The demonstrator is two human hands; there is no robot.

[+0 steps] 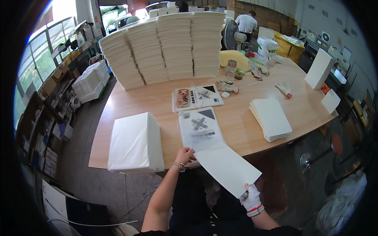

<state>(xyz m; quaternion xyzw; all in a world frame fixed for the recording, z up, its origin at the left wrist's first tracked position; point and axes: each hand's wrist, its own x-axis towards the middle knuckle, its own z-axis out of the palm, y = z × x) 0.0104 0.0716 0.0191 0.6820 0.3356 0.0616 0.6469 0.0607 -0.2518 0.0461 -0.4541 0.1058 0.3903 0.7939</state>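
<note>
My bare left hand (185,155), a bracelet at its wrist, pinches the near left corner of a clear plastic bag (201,128) with black print. The bag lies flat at the table's front edge. In a white glove with bare fingertips, my right hand (251,198) grips the near right corner of white paper (227,168). The paper slants out past the table edge, its far end meeting the bag's mouth; how far it reaches inside I cannot tell. Just beyond are more printed bags (197,98), with a phone-like patterned case (183,97) on them.
Tall paper stacks (173,47) line the table's far side. A wrapped paper block (134,143) stands left, a lower paper pile (271,118) right. Behind lie a glove (228,87), a jar (231,67) and a cutter-like tool (283,89). A person (247,23) sits beyond a fan (231,34).
</note>
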